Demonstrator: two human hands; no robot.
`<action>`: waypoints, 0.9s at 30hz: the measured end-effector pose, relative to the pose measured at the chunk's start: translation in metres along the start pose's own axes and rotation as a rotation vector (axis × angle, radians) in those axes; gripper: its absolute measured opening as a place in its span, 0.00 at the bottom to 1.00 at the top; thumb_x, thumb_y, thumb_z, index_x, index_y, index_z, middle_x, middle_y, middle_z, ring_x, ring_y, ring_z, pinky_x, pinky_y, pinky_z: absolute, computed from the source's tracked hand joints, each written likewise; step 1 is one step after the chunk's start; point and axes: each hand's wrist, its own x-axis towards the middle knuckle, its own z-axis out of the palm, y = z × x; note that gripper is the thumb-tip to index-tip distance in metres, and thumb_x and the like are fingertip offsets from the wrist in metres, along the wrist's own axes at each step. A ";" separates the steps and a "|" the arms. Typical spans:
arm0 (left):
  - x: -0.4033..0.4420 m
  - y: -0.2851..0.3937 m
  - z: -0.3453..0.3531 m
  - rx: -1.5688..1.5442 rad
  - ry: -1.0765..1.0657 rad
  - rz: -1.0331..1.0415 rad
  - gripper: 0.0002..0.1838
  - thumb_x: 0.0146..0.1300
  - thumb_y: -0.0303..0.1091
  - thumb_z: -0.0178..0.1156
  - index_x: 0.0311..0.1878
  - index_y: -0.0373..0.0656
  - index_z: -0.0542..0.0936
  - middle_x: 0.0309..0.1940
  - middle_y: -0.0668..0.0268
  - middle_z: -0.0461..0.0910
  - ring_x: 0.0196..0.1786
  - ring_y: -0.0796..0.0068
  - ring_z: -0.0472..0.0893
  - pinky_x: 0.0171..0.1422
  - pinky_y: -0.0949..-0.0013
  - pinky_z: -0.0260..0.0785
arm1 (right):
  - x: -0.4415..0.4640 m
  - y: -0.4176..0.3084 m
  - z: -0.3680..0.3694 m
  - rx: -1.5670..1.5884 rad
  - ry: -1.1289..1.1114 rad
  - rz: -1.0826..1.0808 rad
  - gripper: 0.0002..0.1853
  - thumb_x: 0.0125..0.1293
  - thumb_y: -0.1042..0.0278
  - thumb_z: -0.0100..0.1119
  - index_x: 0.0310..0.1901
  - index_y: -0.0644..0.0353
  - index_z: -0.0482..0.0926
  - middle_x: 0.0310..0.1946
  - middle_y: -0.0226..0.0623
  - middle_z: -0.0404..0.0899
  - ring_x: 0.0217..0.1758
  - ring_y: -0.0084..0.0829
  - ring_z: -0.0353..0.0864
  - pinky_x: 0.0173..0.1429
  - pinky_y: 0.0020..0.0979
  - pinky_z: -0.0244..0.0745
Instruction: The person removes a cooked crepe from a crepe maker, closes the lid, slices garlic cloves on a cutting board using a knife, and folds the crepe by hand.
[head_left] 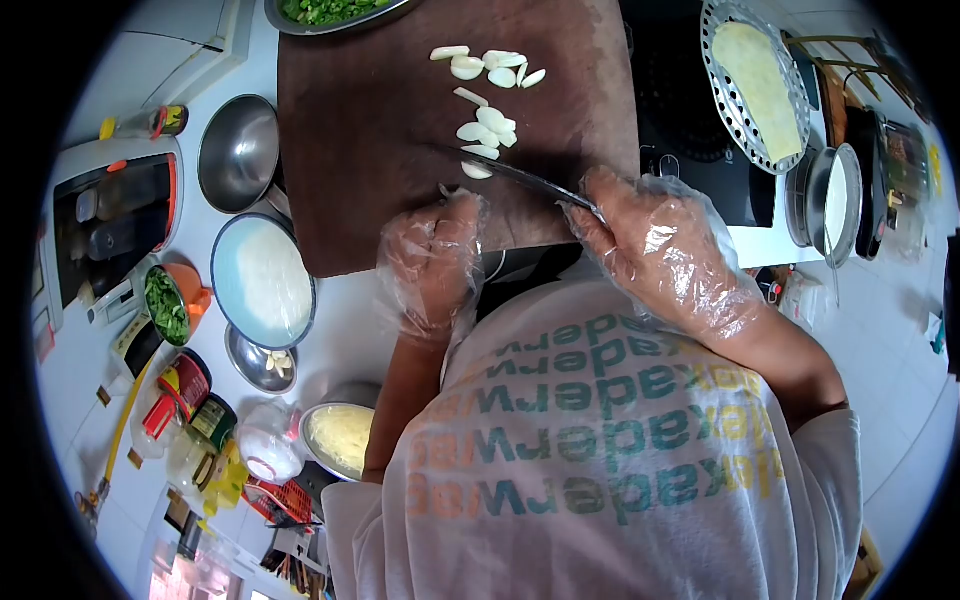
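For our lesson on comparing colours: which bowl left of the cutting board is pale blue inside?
The round bowl holding white contents, between the steel bowl and the smaller metal bowl; both those are silvery inside.

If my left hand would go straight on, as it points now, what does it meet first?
Your left hand would probably meet the nearest garlic slice, though depth is unclear and the knife might come first.
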 end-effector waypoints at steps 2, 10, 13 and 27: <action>-0.001 0.004 0.001 0.121 0.033 -0.043 0.10 0.50 0.29 0.66 0.38 0.50 0.82 0.27 0.66 0.75 0.30 0.65 0.73 0.32 0.63 0.66 | 0.000 0.000 0.000 -0.011 0.006 -0.010 0.09 0.63 0.65 0.56 0.35 0.61 0.69 0.20 0.47 0.74 0.25 0.47 0.78 0.29 0.41 0.72; 0.020 0.003 -0.010 0.109 -0.043 -0.029 0.10 0.52 0.31 0.66 0.39 0.51 0.82 0.33 0.65 0.75 0.36 0.63 0.73 0.41 0.61 0.66 | 0.004 0.002 0.002 -0.025 -0.019 -0.039 0.09 0.62 0.66 0.56 0.33 0.61 0.69 0.20 0.46 0.74 0.25 0.47 0.78 0.29 0.41 0.72; 0.018 0.001 -0.009 0.105 -0.070 -0.012 0.09 0.52 0.31 0.66 0.38 0.50 0.82 0.36 0.63 0.76 0.38 0.62 0.74 0.43 0.60 0.67 | 0.006 0.004 0.005 -0.045 -0.049 0.004 0.09 0.63 0.66 0.56 0.33 0.61 0.69 0.20 0.47 0.74 0.25 0.47 0.78 0.28 0.41 0.72; 0.027 0.002 -0.005 0.070 0.045 0.003 0.12 0.48 0.27 0.65 0.38 0.49 0.80 0.31 0.67 0.77 0.31 0.64 0.75 0.34 0.61 0.67 | 0.005 0.003 0.004 0.088 0.012 0.046 0.10 0.63 0.67 0.55 0.40 0.63 0.68 0.24 0.50 0.75 0.29 0.51 0.77 0.31 0.44 0.70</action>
